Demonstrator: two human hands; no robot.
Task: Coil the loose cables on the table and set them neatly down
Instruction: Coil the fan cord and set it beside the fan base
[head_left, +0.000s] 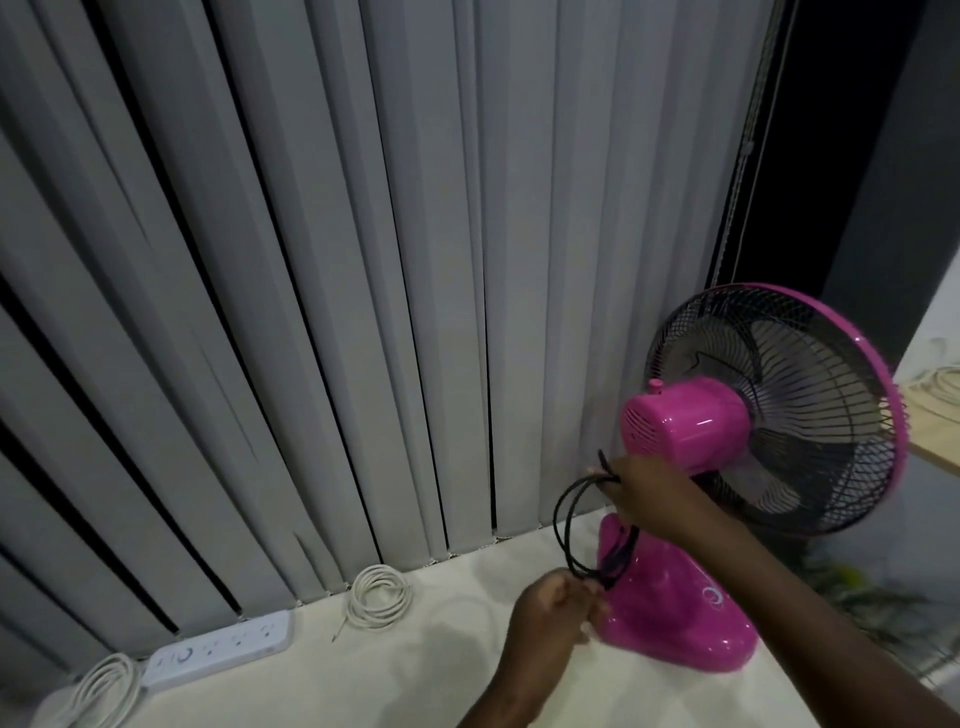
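Hands (644, 493) pinching black cable (563, 525) loops

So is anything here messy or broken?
Nothing looks broken. The vertical blinds hang unevenly, with dark gaps between slats. The white cable coil lies neatly, and both hands are looping the black cable.

A home room: grey vertical blinds (311, 260), pink desk fan (727, 441), power strip (218, 649).

Fan (691, 613): showing bright pink on base, motor housing and rim; black wire grille.
Cable (563, 525): showing black.
Coiled cable (379, 597): lying white.
Power strip (218, 649): showing white.
Blinds (311, 260): hanging grey.
Table (363, 686): showing cream.
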